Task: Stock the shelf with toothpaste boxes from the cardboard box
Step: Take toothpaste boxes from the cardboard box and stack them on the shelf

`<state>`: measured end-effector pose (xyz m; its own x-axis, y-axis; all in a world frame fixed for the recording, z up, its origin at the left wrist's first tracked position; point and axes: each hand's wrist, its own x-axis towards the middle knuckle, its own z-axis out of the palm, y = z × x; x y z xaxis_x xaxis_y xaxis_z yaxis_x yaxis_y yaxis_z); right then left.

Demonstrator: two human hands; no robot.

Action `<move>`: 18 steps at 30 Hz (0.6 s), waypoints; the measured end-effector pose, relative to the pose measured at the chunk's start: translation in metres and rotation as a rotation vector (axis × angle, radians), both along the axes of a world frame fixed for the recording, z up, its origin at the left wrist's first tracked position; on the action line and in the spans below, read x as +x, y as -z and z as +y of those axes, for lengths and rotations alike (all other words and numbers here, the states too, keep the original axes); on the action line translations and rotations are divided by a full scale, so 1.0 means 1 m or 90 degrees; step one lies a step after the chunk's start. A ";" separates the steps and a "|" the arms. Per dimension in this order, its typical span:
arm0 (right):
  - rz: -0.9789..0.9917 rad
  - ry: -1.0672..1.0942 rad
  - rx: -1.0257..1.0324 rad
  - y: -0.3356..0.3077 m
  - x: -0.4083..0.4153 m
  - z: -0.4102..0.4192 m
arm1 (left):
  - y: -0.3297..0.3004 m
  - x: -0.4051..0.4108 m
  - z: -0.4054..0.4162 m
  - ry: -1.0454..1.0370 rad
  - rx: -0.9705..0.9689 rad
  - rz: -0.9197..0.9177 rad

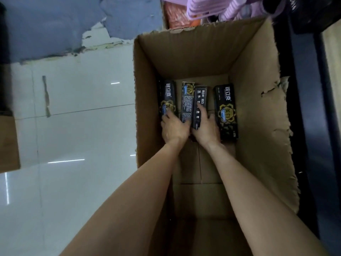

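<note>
Four black rectangular toothpaste boxes (226, 111) with yellow hexagon print are lying side by side at the far end of the open brown corrugated cardboard box (258, 111). The two middle ones are being gripped by the left hand (174, 129) and right hand (206, 131), fingers curled over them.
</note>
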<state>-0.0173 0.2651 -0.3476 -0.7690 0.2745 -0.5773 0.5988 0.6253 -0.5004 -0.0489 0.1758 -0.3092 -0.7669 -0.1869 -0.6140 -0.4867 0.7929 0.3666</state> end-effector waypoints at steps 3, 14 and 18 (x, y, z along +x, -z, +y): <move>0.024 0.018 -0.039 0.007 0.002 0.006 | 0.017 -0.009 0.007 0.085 0.009 0.056; 0.028 -0.084 0.143 -0.010 0.005 0.016 | 0.035 -0.016 -0.007 0.191 0.005 0.089; 0.008 -0.176 0.163 -0.011 0.003 0.015 | 0.038 -0.012 -0.012 0.185 0.016 0.099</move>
<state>-0.0139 0.2800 -0.3364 -0.8403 0.1902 -0.5076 0.3856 0.8679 -0.3132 -0.0607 0.1642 -0.3469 -0.8712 0.0664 -0.4864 -0.1783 0.8803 0.4396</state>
